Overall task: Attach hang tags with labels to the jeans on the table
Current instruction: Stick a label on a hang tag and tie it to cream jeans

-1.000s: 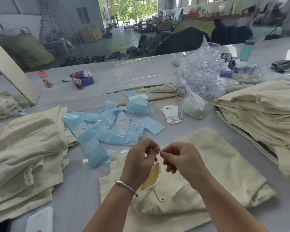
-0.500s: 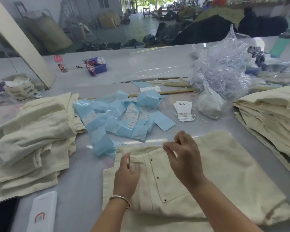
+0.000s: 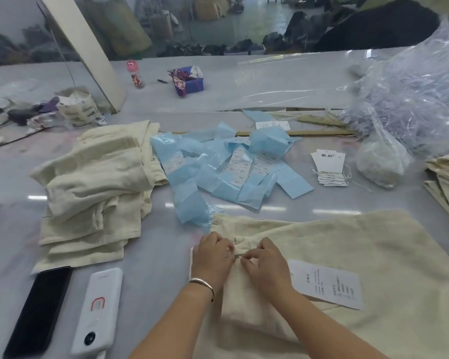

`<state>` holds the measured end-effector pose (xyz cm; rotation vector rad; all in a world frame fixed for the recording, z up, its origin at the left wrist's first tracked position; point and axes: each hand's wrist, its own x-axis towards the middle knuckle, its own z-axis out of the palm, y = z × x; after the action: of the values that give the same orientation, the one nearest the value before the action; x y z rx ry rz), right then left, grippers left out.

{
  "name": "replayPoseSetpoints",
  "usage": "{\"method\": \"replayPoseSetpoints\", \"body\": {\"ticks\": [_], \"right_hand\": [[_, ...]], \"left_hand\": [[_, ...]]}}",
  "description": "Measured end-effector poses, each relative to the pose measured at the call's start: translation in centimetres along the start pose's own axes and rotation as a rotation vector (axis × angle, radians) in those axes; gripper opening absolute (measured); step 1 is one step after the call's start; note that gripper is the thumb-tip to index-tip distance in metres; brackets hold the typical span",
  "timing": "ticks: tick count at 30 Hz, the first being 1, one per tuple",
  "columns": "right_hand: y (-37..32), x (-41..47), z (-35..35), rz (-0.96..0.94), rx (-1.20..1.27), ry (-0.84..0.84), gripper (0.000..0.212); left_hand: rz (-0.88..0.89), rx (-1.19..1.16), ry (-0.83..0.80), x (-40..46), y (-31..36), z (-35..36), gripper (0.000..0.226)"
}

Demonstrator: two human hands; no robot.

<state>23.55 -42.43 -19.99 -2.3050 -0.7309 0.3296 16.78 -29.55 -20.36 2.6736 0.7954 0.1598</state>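
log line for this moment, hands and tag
left hand: pinching jeans waistband | right hand: pinching same spot | hang tag: lying on jeans beside right hand | step: attaching

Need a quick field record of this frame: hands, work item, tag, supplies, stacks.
left hand: fingers curled, pinching the waistband of the jeans
right hand: fingers curled, pinching at the same spot
hang tag: white, lying flat on the jeans, right of the hands
spare tags: small bundle, centre right of table
blue label sheets: loose heap, mid-table
folded jeans: pile at left
phone: dark, near left edge
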Motion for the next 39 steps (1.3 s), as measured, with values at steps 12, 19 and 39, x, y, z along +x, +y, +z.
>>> {"method": "replayPoseSetpoints", "body": {"ticks": [12, 19, 39], "right_hand": [[-1.0, 0.5, 3.2, 0.171, 0.056, 0.285, 0.022], [-1.3, 0.2, 3.8, 0.175, 0.184, 0.371, 0.019], [2.3, -0.7, -5.5, 0.184, -0.490, -0.165, 0.058]], "left_hand": [[-0.164, -0.708, -0.110, 0.6, 0.7, -0.6, 0.025], [-0.410, -1.064, -0.141, 0.4, 0.7, -1.0, 0.004], [-0.228, -1.112, -0.032, 0.5, 2.3, -2.6, 0.016]]}}
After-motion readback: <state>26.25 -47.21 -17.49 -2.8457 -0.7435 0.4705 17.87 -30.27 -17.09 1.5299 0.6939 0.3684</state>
